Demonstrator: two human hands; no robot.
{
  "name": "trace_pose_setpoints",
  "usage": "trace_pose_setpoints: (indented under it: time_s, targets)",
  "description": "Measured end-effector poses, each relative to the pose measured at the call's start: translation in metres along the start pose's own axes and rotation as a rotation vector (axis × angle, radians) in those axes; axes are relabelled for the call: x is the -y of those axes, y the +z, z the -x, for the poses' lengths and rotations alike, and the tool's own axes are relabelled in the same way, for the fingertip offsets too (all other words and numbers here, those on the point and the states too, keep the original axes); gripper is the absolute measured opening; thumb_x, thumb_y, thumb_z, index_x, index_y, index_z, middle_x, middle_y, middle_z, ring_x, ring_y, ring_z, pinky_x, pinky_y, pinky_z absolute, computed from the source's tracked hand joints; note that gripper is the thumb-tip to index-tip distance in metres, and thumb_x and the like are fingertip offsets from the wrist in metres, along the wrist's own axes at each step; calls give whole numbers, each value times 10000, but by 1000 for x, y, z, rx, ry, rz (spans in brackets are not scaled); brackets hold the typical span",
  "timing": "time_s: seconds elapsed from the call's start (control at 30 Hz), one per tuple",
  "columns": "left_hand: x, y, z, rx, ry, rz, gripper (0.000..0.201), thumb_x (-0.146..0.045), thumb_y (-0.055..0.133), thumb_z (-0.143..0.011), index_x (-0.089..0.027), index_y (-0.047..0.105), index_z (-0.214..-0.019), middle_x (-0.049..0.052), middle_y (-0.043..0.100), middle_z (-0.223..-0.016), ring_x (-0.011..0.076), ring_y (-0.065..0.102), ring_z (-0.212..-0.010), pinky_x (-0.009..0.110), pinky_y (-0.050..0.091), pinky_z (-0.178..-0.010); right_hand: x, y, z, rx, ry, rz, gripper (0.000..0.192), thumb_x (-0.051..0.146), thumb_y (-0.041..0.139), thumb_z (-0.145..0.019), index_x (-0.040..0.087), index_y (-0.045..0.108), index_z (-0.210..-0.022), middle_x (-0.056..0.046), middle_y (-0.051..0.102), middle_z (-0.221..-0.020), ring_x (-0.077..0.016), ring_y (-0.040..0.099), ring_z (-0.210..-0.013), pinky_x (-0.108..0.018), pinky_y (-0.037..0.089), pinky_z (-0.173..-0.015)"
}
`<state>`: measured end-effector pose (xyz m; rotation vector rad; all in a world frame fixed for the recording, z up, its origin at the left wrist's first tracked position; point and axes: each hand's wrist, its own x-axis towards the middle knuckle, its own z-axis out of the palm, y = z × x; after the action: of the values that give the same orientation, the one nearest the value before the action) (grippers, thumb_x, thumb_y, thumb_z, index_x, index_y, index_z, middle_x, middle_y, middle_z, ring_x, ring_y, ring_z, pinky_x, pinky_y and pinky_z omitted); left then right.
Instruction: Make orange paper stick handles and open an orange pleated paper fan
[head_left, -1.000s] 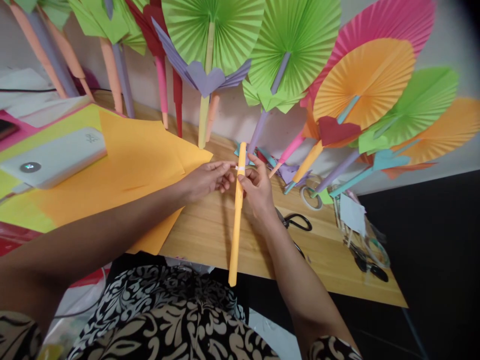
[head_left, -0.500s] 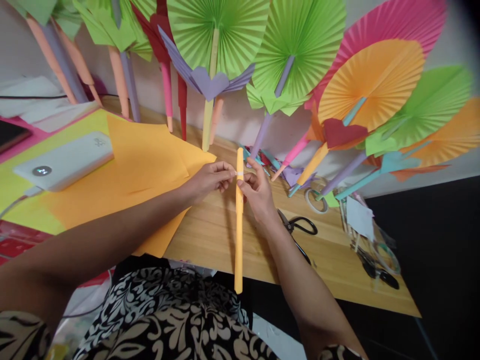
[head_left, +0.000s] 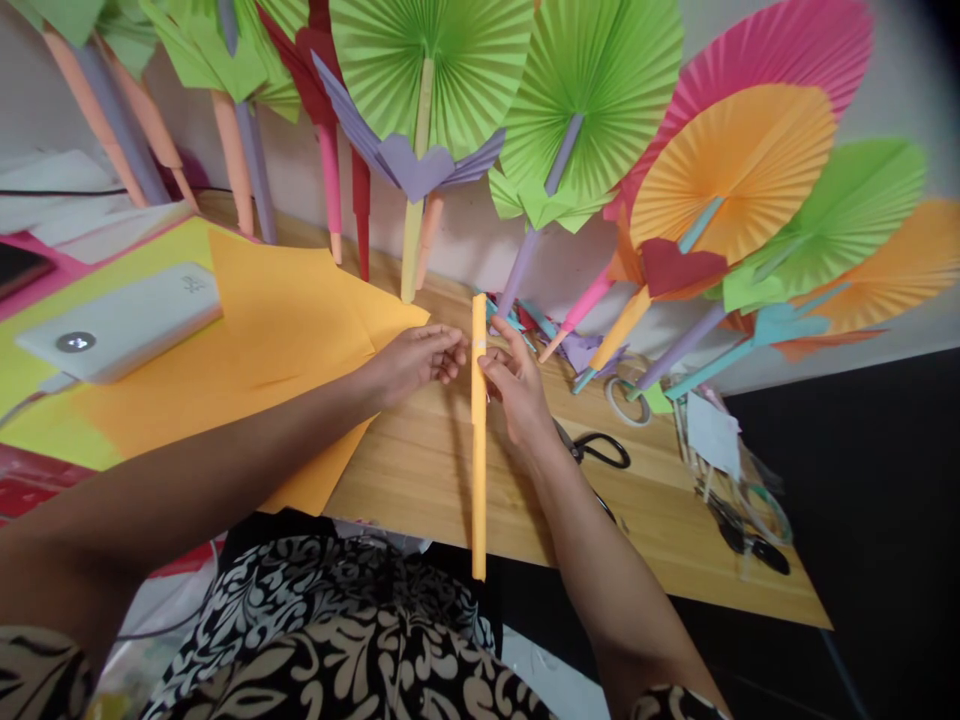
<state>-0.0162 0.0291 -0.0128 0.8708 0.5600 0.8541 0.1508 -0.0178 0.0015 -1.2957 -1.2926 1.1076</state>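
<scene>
The right hand [head_left: 521, 385] grasps the orange roll [head_left: 478, 480] in its upper part, with the thumb on the front and the other fingers bent beside and behind it. A small white tape [head_left: 479, 344] lies flat on the roll, just above this thumb. The left hand [head_left: 420, 362] is near the same place, on the other side. Its thumb and fingers are gathered, but a narrow gap stands between the fingertips and the roll; whether they pinch something small, one cannot tell. Half a second ago these fingertips were at the tape, and one second ago a white end stretched from the roll toward them. Now this end is not visible there. The roll also stands straighter in the view than one second ago, when its lower end leaned to the left.

The roll is above the table [head_left: 420, 470], and its lower end reaches past the front edge. Beside the right forearm lie the scissors [head_left: 602, 450], partly covered by it. Farther to the right is a tape ring [head_left: 611, 400], and paper scraps [head_left: 589, 350] lie behind the right hand. To the left, orange sheets [head_left: 285, 300] are spread, with a white power bank [head_left: 142, 315] beside them. Along the wall, pleated fans [head_left: 465, 70] stay as before.
</scene>
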Motion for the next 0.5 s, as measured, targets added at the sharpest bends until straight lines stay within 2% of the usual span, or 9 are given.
trace_pose_setpoints:
  time_s: [0.13,0.27,0.37,0.5]
  targets:
    - [4,0,-1,61,-56,-71,117,-240,737,-857,-130,698,-857,5,631,-712,94,563,-623,253,412,-638,-4,1,-1,19,-24,-25,656,336,629,-841,299,442,-1468,32,576,-716,-134,481,-549,-280,396,-476]
    - [8,-2,-3,50,-35,-75,135,-229,781,-800,-124,712,-850,1,634,-704,83,543,-613,256,408,-654,-4,3,2,8,-116,72,612,324,625,-852,285,452,-1438,40,625,-718,-142,551,-577,-284,439,-520]
    - [9,-2,-4,32,-29,-43,132,-208,789,-779,-126,686,-790,2,633,-697,83,543,-613,255,402,-641,0,2,5,-63,-226,274,516,295,635,-856,261,533,-1360,17,679,-762,-159,620,-640,-305,488,-590]
    - [8,0,-2,44,-53,-41,114,-206,767,-810,-126,691,-839,14,655,-751,100,592,-667,254,421,-642,2,-5,6,-182,-393,573,228,322,602,-910,228,695,-1095,-38,730,-837,-175,655,-683,-328,512,-636]
